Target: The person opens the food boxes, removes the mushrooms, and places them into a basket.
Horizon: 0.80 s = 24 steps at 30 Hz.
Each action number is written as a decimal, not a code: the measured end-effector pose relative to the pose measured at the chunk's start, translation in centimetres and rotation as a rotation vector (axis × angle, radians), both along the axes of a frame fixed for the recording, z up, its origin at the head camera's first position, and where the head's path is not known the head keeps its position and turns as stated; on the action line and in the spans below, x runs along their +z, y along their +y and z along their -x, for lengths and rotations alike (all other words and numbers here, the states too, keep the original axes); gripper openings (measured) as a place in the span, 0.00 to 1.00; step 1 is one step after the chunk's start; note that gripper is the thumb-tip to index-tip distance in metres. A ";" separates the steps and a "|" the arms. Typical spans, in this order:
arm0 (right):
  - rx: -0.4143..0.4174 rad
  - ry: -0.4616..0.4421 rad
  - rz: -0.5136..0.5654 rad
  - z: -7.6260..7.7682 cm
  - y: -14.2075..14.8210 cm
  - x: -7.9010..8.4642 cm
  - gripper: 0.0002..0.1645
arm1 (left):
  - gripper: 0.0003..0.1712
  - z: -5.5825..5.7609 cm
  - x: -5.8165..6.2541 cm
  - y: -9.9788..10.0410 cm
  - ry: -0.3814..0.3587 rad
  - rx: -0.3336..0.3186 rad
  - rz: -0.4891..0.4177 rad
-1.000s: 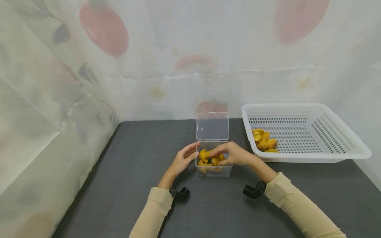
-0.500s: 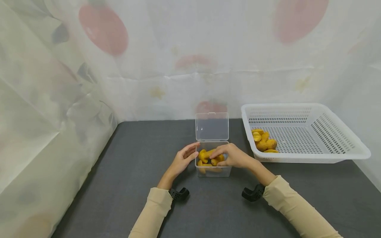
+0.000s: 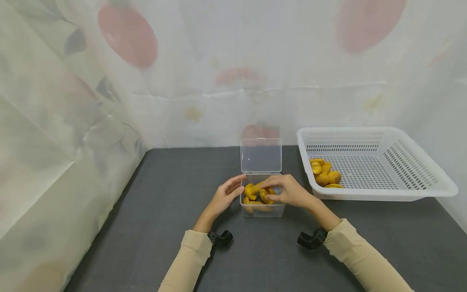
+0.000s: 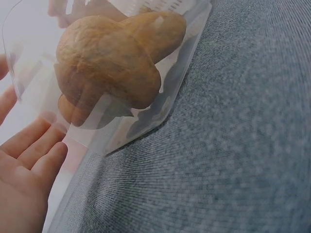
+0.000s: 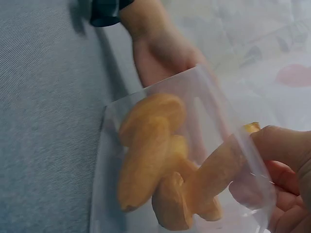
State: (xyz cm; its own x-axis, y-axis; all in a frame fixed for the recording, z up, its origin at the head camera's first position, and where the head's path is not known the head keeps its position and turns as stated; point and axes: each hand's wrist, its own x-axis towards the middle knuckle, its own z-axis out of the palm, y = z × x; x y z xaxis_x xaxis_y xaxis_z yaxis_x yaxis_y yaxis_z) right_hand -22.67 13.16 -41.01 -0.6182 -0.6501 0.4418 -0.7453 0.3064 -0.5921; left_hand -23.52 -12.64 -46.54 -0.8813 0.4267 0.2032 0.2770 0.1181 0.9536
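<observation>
One clear box (image 3: 275, 211) with one raised lid (image 3: 260, 156) stands on one dark table (image 3: 146, 235). Inside the box are at least three yellow mushroom-shaped pieces (image 3: 251, 192); overlap hides the exact number. To the box's right is one white basket (image 3: 365, 194) holding at least three more yellow pieces (image 3: 322, 179), bunched too closely to count surely. Two hands are at the box: one left hand (image 3: 226, 194) on its left, one right hand (image 3: 290, 191) on its right. Nearer the viewer than the box are two sleeves (image 3: 191, 249) and two black wrist devices (image 3: 220, 238). Behind the box, printed cloth (image 3: 233, 44) shows at least four red shapes (image 3: 127, 36) and two yellow stars (image 3: 192, 114).
</observation>
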 end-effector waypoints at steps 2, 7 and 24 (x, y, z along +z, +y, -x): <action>-0.020 -0.009 0.020 0.0 0.1 0.1 0.18 | 0.25 0.0 0.0 0.0 0.002 0.002 0.000; -0.051 -0.050 0.060 -0.4 0.3 0.7 0.18 | 0.25 0.0 0.0 0.1 0.005 0.005 0.001; -0.113 -0.043 0.217 -1.3 1.6 2.0 0.20 | 0.26 0.1 0.0 0.0 0.033 -0.003 -0.011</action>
State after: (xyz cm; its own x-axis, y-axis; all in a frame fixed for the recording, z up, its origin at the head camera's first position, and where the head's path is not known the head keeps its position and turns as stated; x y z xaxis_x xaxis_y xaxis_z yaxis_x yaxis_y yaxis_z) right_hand -21.35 14.76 -39.00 -0.7030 -0.4687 0.5349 -0.6860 0.2486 -0.6838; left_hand -23.58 -12.66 -46.57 -0.8727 0.4273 0.2364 0.3083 0.1066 0.9453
